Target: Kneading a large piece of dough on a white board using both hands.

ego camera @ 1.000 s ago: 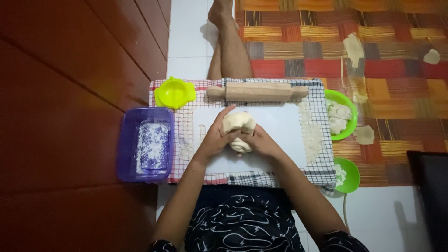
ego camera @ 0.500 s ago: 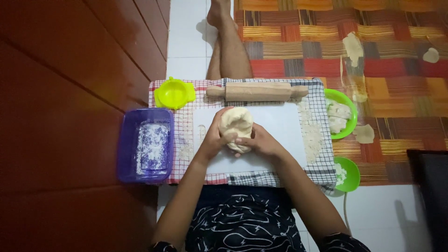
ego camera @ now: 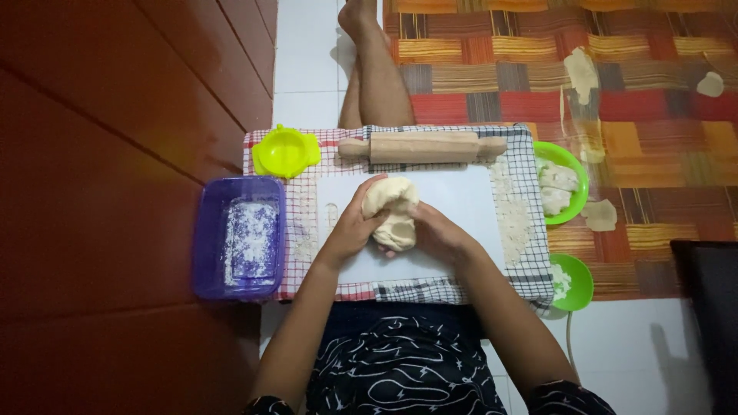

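Note:
A pale lump of dough point(ego camera: 392, 211) rests on a white cutting board point(ego camera: 461, 200) laid over a checked cloth point(ego camera: 526, 253). My left hand point(ego camera: 355, 227) cups the dough's left side, fingers wrapped over its top. On the other side my right hand point(ego camera: 434, 234) presses against its lower right. Both hands hold the dough between them.
A wooden rolling pin point(ego camera: 423, 146) lies beyond the board. A yellow-green mould point(ego camera: 286, 151) sits at the cloth's far left corner. A purple floured tub point(ego camera: 240, 237) stands left. Two green bowls point(ego camera: 565, 184) point(ego camera: 573, 280) with dough are at the right. A bare leg point(ego camera: 377, 77) stretches ahead.
The dough has been folded and turned between both hands, which stay in about the same place on the board.

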